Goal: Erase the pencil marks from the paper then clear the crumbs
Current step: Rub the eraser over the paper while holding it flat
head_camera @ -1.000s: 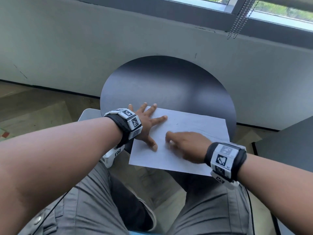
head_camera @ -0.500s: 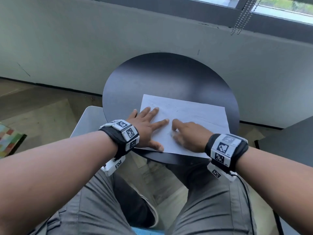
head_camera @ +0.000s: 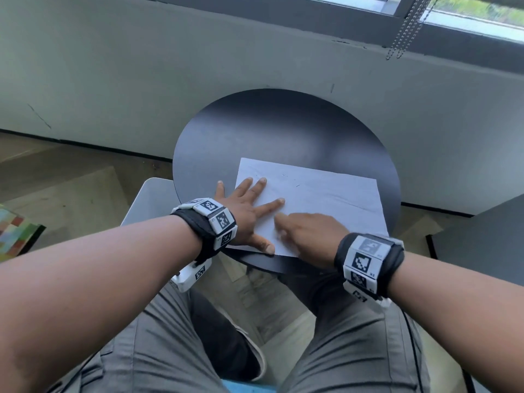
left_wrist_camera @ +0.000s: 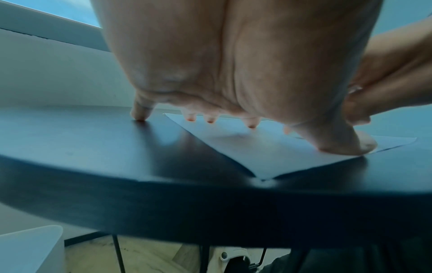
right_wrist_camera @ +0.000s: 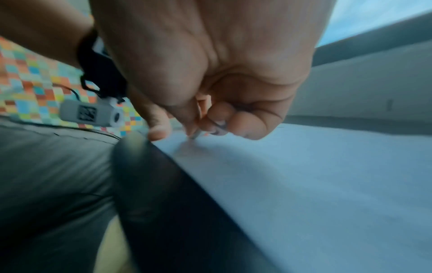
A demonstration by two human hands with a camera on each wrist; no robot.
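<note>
A white sheet of paper [head_camera: 326, 199] lies on the near half of a round black table [head_camera: 269, 131]; faint pencil marks [head_camera: 283, 175] show near its far left. My left hand [head_camera: 246, 211] lies flat with fingers spread and presses the sheet's left part; the little finger touches the bare tabletop. In the left wrist view its fingertips [left_wrist_camera: 252, 125] and thumb bear on the paper [left_wrist_camera: 268, 153]. My right hand [head_camera: 306, 234] is blurred, fingers curled, just right of the left index finger. In the right wrist view its fingers [right_wrist_camera: 210, 120] pinch a small greyish eraser [right_wrist_camera: 195, 136] against the paper [right_wrist_camera: 304, 175].
A white seat [head_camera: 147, 199] stands left of the table. A second dark tabletop [head_camera: 482, 236] juts in at the right. A multicoloured mat [head_camera: 14, 231] lies on the floor at far left. The grey wall is right behind the table, with a blind chain [head_camera: 405, 26] hanging above.
The paper, which overhung the table's near edge a second ago, now lies fully on the table. My right hand has shifted back and forth on the sheet near the left index finger.
</note>
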